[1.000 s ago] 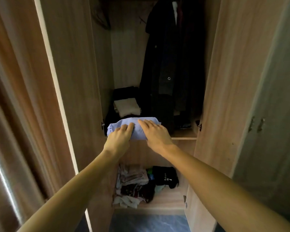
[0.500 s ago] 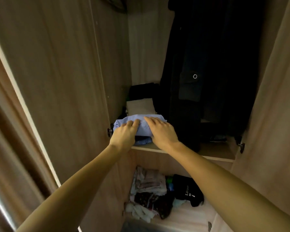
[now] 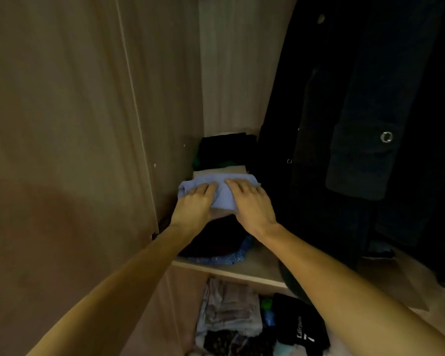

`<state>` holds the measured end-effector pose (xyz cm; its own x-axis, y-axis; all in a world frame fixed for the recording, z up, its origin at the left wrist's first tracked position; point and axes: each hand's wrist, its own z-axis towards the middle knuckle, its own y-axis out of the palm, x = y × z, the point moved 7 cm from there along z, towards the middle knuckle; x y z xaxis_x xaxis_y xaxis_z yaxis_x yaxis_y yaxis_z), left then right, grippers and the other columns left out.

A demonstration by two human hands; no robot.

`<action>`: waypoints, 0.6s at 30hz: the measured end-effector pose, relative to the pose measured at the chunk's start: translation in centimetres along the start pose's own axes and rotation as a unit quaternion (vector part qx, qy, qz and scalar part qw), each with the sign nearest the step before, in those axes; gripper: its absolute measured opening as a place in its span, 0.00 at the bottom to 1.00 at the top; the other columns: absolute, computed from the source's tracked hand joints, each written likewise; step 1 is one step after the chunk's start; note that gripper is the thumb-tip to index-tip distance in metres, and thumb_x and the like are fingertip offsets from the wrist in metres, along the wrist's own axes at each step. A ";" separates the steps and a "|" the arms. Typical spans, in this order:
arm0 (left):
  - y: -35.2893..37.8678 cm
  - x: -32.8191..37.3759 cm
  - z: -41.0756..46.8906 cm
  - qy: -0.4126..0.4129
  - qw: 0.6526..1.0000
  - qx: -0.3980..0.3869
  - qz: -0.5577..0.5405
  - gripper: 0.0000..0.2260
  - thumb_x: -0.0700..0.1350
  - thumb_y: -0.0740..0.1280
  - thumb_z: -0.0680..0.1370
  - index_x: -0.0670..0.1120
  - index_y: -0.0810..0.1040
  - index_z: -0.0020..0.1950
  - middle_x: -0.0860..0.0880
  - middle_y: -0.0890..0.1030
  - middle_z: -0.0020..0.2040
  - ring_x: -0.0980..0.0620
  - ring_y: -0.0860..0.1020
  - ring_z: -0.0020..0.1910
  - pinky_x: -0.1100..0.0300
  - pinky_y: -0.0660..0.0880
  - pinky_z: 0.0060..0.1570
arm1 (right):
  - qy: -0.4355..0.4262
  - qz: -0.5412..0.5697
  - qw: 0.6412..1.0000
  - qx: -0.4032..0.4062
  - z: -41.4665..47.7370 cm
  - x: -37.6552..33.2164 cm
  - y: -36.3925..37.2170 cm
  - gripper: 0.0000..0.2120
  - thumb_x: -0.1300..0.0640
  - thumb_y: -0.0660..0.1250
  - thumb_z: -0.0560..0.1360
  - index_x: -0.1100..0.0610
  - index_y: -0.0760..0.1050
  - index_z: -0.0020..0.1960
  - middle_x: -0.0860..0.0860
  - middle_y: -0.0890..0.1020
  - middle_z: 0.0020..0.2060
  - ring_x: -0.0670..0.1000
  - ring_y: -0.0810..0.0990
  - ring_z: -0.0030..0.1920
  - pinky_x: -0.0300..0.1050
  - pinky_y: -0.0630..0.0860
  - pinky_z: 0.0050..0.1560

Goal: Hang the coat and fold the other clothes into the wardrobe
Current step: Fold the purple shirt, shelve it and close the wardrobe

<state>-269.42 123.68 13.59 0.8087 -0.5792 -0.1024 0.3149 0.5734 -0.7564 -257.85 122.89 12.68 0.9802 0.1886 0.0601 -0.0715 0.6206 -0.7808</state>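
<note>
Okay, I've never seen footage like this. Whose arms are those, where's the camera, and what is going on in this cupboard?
The camera is worn on a person's head and looks forward and down, so the two bare arms are that person's own. They reach into an open wardrobe. The left hand and right hand lay their fingers on top of a folded light blue garment, which sits on a stack of folded clothes on the shelf. The thumbs are hidden, so a grip cannot be confirmed. A dark coat hangs on the right. More clothes lie lower down.
</note>
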 end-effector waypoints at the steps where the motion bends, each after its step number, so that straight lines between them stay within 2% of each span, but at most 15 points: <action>1: 0.8 -1.0 1.6 -0.002 1.000 0.019 0.003 0.24 0.33 0.74 0.61 0.39 0.79 0.57 0.40 0.82 0.45 0.41 0.81 0.36 0.55 0.75 0.26 | 0.006 -0.012 1.000 0.017 1.9 0.7 0.9 0.37 0.62 0.77 0.58 0.58 0.72 0.66 0.58 0.80 0.53 0.59 0.80 0.52 0.54 0.78 0.50; 3: 3.4 -3.3 4.4 -0.024 0.999 0.032 0.012 0.23 0.33 0.71 0.64 0.40 0.78 0.59 0.39 0.80 0.48 0.40 0.80 0.41 0.53 0.77 0.34 | 0.037 -0.019 0.999 0.031 5.2 1.9 2.8 0.34 0.60 0.74 0.63 0.57 0.70 0.68 0.59 0.77 0.57 0.61 0.76 0.59 0.57 0.72 0.60; 5: 8.1 -5.3 5.6 -0.044 0.998 -0.002 0.033 0.26 0.36 0.74 0.64 0.41 0.75 0.62 0.37 0.78 0.51 0.39 0.78 0.46 0.49 0.76 0.43 | 0.079 -0.035 0.996 -0.017 6.7 2.5 6.7 0.32 0.58 0.68 0.71 0.55 0.62 0.73 0.59 0.70 0.66 0.60 0.67 0.68 0.57 0.62 0.68; 7: 13.3 -6.0 4.7 -0.032 0.997 -0.067 0.025 0.31 0.39 0.77 0.60 0.40 0.75 0.62 0.36 0.78 0.51 0.38 0.79 0.46 0.47 0.76 0.43 | 0.110 -0.032 0.991 -0.070 6.1 2.8 11.3 0.33 0.57 0.67 0.73 0.55 0.58 0.75 0.59 0.67 0.70 0.59 0.64 0.71 0.56 0.61 0.69; 9: 16.6 -5.8 3.4 -0.025 0.994 -0.104 -0.005 0.30 0.41 0.76 0.62 0.37 0.75 0.62 0.35 0.79 0.51 0.37 0.80 0.44 0.46 0.78 0.41 | 0.119 -0.005 0.989 -0.085 4.8 3.0 14.4 0.36 0.60 0.71 0.71 0.57 0.59 0.75 0.61 0.69 0.69 0.61 0.66 0.70 0.57 0.63 0.69; 11: 17.0 -5.7 3.7 -0.024 0.995 -0.090 -0.019 0.27 0.42 0.71 0.63 0.36 0.76 0.61 0.35 0.80 0.50 0.38 0.80 0.45 0.46 0.78 0.44 | 0.121 0.034 0.987 -0.105 4.6 3.7 15.8 0.37 0.59 0.67 0.73 0.58 0.53 0.77 0.61 0.62 0.73 0.61 0.59 0.73 0.58 0.54 0.73; 13: 16.0 -5.7 4.8 -0.023 0.997 -0.067 -0.020 0.28 0.36 0.73 0.59 0.37 0.77 0.60 0.36 0.81 0.48 0.39 0.80 0.45 0.47 0.77 0.46 | 0.115 0.046 0.986 -0.111 5.4 4.4 15.3 0.36 0.54 0.64 0.76 0.56 0.49 0.77 0.59 0.58 0.75 0.58 0.56 0.75 0.55 0.50 0.73; 15: 15.2 -6.1 5.5 -0.035 0.998 -0.049 -0.017 0.31 0.33 0.76 0.55 0.39 0.78 0.59 0.37 0.81 0.48 0.39 0.80 0.44 0.48 0.77 0.46 | 0.102 0.051 0.990 -0.087 6.4 4.6 14.1 0.34 0.53 0.63 0.76 0.56 0.51 0.77 0.59 0.59 0.74 0.57 0.57 0.74 0.54 0.51 0.73; 18: 15.1 -6.6 5.7 -0.047 0.998 -0.024 -0.033 0.30 0.29 0.73 0.57 0.38 0.78 0.59 0.37 0.81 0.48 0.39 0.81 0.43 0.50 0.77 0.44 | 0.047 0.033 0.997 -0.057 6.7 3.8 13.1 0.30 0.58 0.62 0.76 0.55 0.58 0.75 0.60 0.65 0.72 0.59 0.62 0.72 0.56 0.56 0.70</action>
<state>-267.19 139.51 6.55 0.8305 -0.5569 0.0080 0.3471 0.5063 -0.7894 -256.35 136.87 6.86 0.9874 0.1506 -0.0477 -0.1198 0.5170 -0.8476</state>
